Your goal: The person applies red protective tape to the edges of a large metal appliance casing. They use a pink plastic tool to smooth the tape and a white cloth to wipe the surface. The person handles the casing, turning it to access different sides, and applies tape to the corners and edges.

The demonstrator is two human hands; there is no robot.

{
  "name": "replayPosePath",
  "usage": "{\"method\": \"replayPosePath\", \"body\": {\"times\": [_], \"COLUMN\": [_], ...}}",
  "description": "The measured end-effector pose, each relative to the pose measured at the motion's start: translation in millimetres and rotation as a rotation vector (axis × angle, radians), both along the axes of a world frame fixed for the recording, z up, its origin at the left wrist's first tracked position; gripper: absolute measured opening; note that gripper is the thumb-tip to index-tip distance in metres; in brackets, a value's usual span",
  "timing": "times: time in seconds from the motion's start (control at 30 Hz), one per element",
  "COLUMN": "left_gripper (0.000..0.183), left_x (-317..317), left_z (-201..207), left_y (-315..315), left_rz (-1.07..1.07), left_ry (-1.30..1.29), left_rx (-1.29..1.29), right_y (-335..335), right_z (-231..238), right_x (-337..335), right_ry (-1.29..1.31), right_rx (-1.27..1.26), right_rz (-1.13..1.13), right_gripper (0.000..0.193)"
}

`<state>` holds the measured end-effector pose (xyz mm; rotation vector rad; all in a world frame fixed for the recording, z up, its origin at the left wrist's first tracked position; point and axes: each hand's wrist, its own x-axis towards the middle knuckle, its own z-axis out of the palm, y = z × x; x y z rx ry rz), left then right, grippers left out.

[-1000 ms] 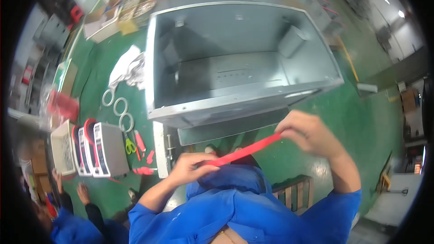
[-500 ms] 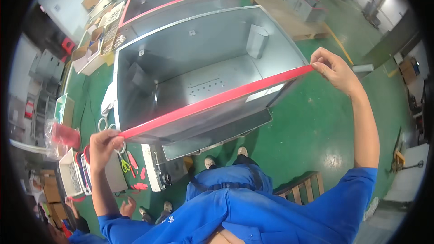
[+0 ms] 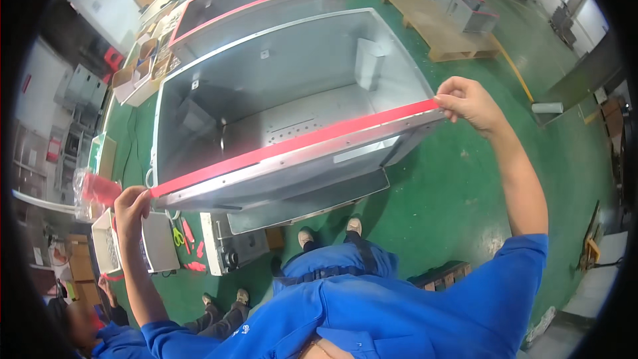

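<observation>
Evidently the largest container is an open grey metal box directly ahead of the person; a pale angled block stands in its far right corner, and its floor is pierced with small holes and slots. Behind it sits another open box, its rim edged in red. At the left, an open carton stands beside trays of small parts, too small to identify. Nearer, a white tray holds small greyish pieces. Farther right, a wooden pallet carries smaller grey boxes.

The red strip is stretched between the two hands, slanting upward to the right along the near rim of the large box; whether it touches the metal cannot be told. The left hand pinches its lower end just beside the box's near left corner, thumb against fingers. The right hand pinches the other end near the right corner, fingertips closed together.
</observation>
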<state>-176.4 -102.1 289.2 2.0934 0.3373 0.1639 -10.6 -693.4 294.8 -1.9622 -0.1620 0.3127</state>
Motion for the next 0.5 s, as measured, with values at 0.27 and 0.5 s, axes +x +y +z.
{"method": "replayPosePath", "body": {"times": [0.27,0.5], "left_gripper": [0.012,0.012], "left_x": [5,6], "left_z": [-6,-19], "left_y": [-13,-5], "left_rz": [0.082,0.150], "left_ry": [-0.036,-0.014], "left_rx": [-0.075,-0.220], "right_y": [-10,-18], "right_z": [-5,-4], "right_x": [0,3], "right_ry": [0.059,0.096], "right_rx": [-0.089,-0.051], "right_rz": [0.036,-0.046], "right_gripper": [0.015,0.017]}}
